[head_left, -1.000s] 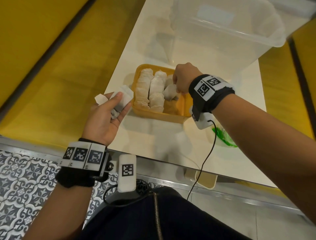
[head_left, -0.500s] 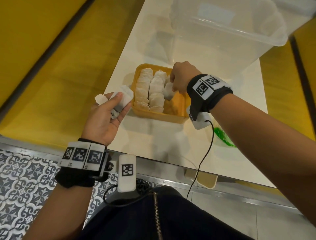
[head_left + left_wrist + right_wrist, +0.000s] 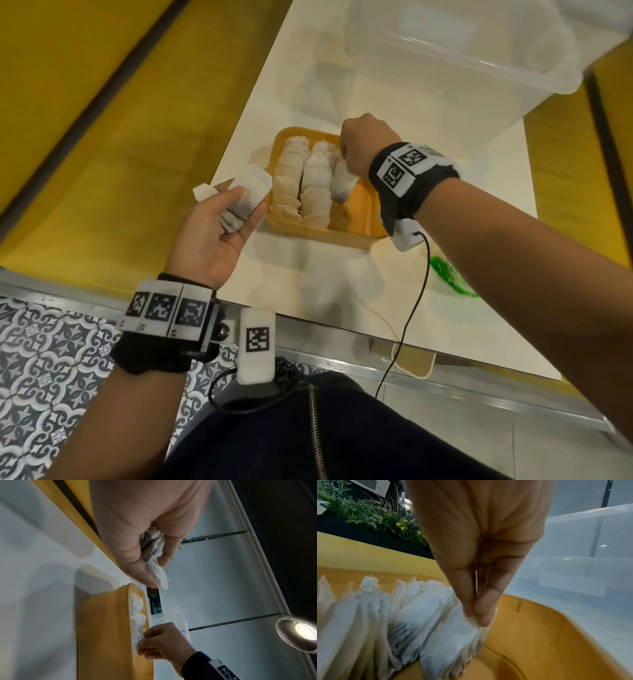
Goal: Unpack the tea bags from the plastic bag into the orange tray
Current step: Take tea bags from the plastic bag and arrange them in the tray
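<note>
Since the earlier frame the right hand (image 3: 364, 145) had shifted toward the orange tray's (image 3: 329, 234) far end, pinching a tea bag (image 3: 342, 181) into the third row; the left hand (image 3: 209, 233), beside the tray, gripped spare tea bags (image 3: 248, 197).

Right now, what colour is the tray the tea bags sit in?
Orange-yellow, plain, no pattern. The tray shows best in the head view.

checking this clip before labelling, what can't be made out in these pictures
- Plastic bag: head view, mostly hidden by the right forearm; contents unknown.
- Tea bags in the left hand: count unclear, bunched under the thumb.
- Orange tray: right part covered by the right hand.
- Left tea bags in the tray, right wrist view: blurred.
</note>
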The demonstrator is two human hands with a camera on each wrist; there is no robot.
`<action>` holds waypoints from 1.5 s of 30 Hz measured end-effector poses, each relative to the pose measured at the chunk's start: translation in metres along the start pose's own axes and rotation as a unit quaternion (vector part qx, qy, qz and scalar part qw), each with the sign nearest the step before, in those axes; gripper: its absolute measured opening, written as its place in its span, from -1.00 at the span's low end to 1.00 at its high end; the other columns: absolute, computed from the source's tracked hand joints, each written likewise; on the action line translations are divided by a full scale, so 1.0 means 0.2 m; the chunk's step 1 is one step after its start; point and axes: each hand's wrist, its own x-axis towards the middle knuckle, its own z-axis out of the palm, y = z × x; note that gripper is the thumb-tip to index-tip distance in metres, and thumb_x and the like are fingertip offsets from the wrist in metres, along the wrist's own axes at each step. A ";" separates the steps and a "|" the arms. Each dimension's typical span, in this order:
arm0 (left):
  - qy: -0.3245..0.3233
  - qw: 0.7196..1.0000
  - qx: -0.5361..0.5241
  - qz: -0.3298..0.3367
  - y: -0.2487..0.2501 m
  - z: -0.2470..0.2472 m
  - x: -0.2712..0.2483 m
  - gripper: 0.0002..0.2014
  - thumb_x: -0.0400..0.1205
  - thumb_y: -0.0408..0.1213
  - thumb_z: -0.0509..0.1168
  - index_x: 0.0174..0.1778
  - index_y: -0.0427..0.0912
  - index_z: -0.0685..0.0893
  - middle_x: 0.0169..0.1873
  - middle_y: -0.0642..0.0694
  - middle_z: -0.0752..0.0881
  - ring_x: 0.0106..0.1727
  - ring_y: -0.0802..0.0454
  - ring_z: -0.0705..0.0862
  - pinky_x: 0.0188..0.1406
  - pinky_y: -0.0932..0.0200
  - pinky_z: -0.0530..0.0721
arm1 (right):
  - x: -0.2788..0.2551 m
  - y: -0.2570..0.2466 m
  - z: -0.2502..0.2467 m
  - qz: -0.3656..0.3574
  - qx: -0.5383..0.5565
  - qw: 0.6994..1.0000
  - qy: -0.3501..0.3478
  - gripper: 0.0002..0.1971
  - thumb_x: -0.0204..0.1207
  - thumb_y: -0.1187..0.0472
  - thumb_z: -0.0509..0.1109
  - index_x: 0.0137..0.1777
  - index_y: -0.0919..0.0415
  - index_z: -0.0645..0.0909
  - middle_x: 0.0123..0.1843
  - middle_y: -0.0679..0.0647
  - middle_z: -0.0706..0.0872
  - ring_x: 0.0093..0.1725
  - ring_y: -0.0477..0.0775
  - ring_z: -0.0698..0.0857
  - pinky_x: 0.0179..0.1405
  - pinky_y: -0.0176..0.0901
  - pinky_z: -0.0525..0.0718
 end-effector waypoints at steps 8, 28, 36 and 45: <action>-0.043 0.998 0.041 0.000 -0.02 0.06 0.01 -0.86 0.61 -0.51 0.30 0.01 -0.25 0.67 0.23 -0.25 0.70 0.16 -0.12 0.76 -0.17 0.23 0.76 | -0.05 0.02 -0.06 0.006 0.100 0.994 0.042 -0.81 0.49 0.32 0.39 0.08 0.24 0.70 0.10 0.22 0.68 0.00 0.24 0.69 0.00 -0.03 0.72; -0.161 0.979 0.045 -0.116 -0.07 0.22 -0.05 -0.77 0.68 -0.51 0.05 0.23 -0.38 0.45 0.22 -0.45 0.66 0.24 -0.31 0.69 0.23 -0.07 0.68 | -0.57 0.19 -0.20 -0.020 0.401 0.908 0.124 -0.94 0.48 0.37 0.50 -0.08 0.25 0.74 -0.25 0.11 0.67 -0.27 0.09 0.73 -0.25 -0.20 0.80; -0.215 0.950 0.224 -0.032 -0.12 0.25 -0.10 -0.80 0.69 -0.43 0.19 0.14 -0.31 0.67 -0.16 -0.08 0.82 -0.14 0.13 0.79 -0.18 0.30 0.74 | -0.72 0.14 -0.28 -0.174 0.411 0.895 -0.003 -0.92 0.42 0.36 0.55 -0.18 0.16 0.79 -0.18 0.29 0.78 -0.28 0.25 0.72 -0.36 -0.01 0.76; -0.290 0.913 0.286 -0.034 -0.16 0.27 -0.15 -0.72 0.69 -0.48 0.13 0.28 -0.37 0.60 0.22 -0.40 0.68 0.28 -0.23 0.67 0.12 0.12 0.70 | -0.66 0.08 -0.23 -0.171 0.368 0.914 0.009 -0.92 0.42 0.34 0.53 -0.09 0.27 0.80 -0.22 0.14 0.80 -0.32 0.15 0.74 -0.29 -0.12 0.75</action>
